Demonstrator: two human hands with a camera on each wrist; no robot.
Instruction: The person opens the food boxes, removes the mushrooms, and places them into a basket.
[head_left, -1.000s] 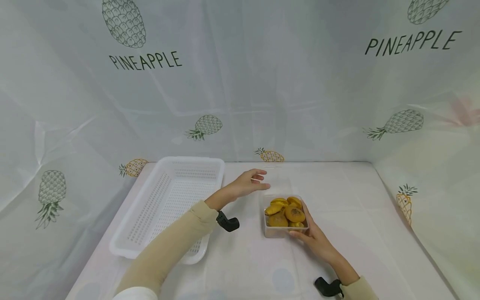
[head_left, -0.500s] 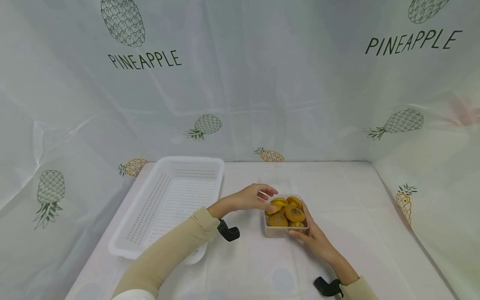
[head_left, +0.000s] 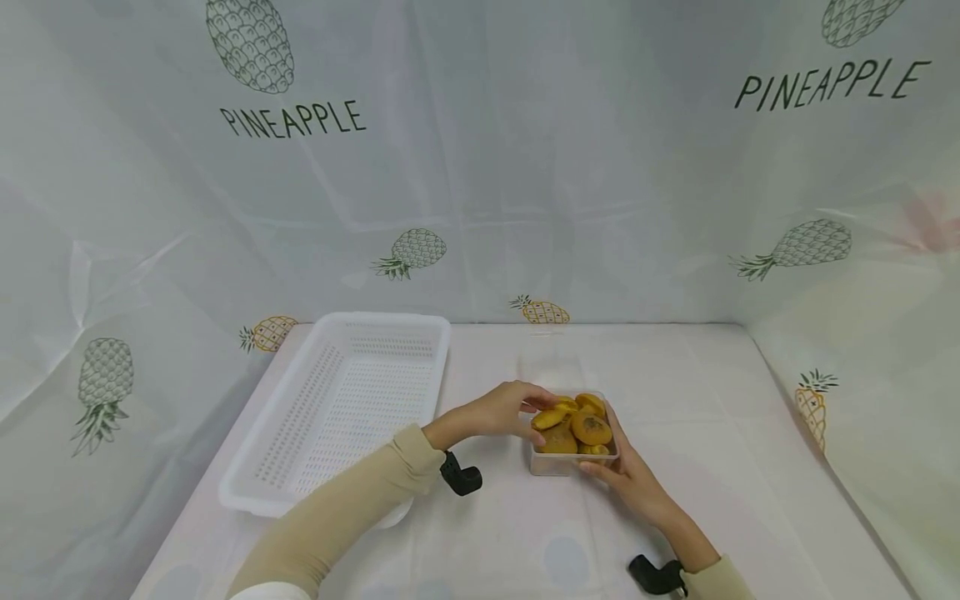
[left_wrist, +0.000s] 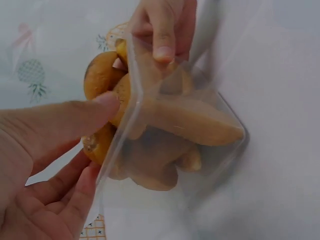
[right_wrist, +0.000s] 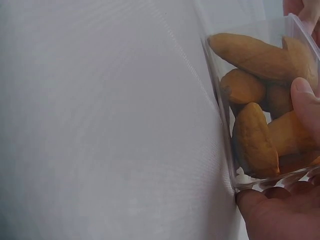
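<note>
A clear plastic box [head_left: 551, 467] stands on the white-covered table, filled with several yellow-orange, fruit-like pieces, some round [head_left: 591, 428], some long. My right hand [head_left: 626, 471] holds the box at its right side, thumb [right_wrist: 303, 95] against one wall and fingers bent round another. Reaching in from the left, my left hand [head_left: 501, 408] has its thumb and fingers on either side of a long yellow piece [head_left: 550, 417] at the box's left rim. The left wrist view shows that thumb [left_wrist: 102, 105] over the pieces and the fingers curled at the rim, partly hiding the piece.
A large white perforated basket [head_left: 251, 503] lies on the table's left part, partly under the left sleeve [head_left: 345, 492]. Behind the box is a faint transparent plastic piece [head_left: 551, 367]. Pineapple-printed sheeting [head_left: 480, 167] encloses the back and sides.
My left hand has moved down and right from behind the box's left side onto the yellow pieces, its fingers closing round one. The right hand and the box have stayed in place.
</note>
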